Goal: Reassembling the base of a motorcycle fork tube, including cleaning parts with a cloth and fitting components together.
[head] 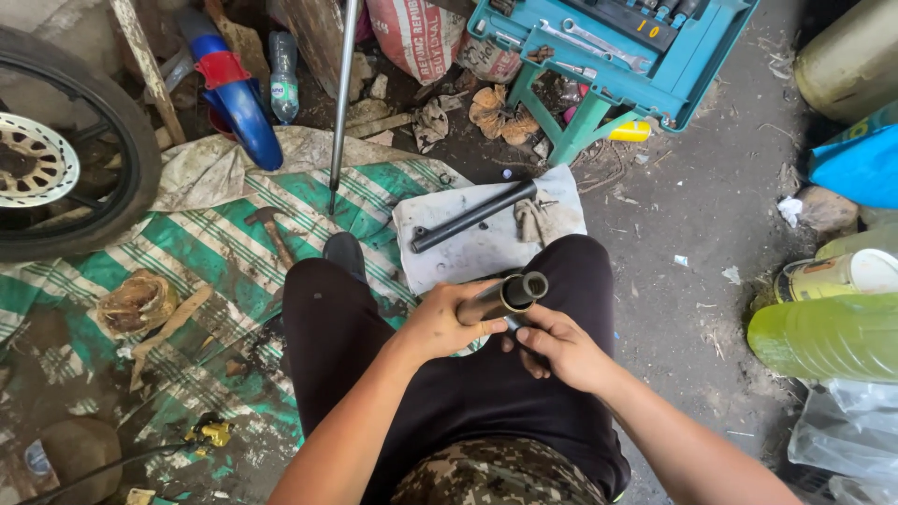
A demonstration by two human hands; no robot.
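Over the lap, the left hand (pixel 440 323) wraps its grip around a metal tube (pixel 510 295) whose open end faces up; the right hand (pixel 559 346) sits just beside it, fingers curled tight on a small part under the tube's end, though what that part is cannot be told. Both rest above black trousers (pixel 449 374). Just past the knees lies a white cloth (pixel 468 248) bearing a black tube (pixel 472 217) laid slantwise and a crumpled glove (pixel 535 220). Left of it spreads a green-and-white striped tarp (pixel 215 252) with a hammer (pixel 271 229) on it, and a wheel (pixel 56 159) at the far left edge. At the right edge stand a green plastic bottle (pixel 828 335) on its side and, above it, a can (pixel 832 274) with a yellow label. Farther off, a teal tool case (pixel 655 84) lies open on a green stool (pixel 575 126), next to a white sack (pixel 412 37) with red print and a clear bottle (pixel 283 75) with a blue label.
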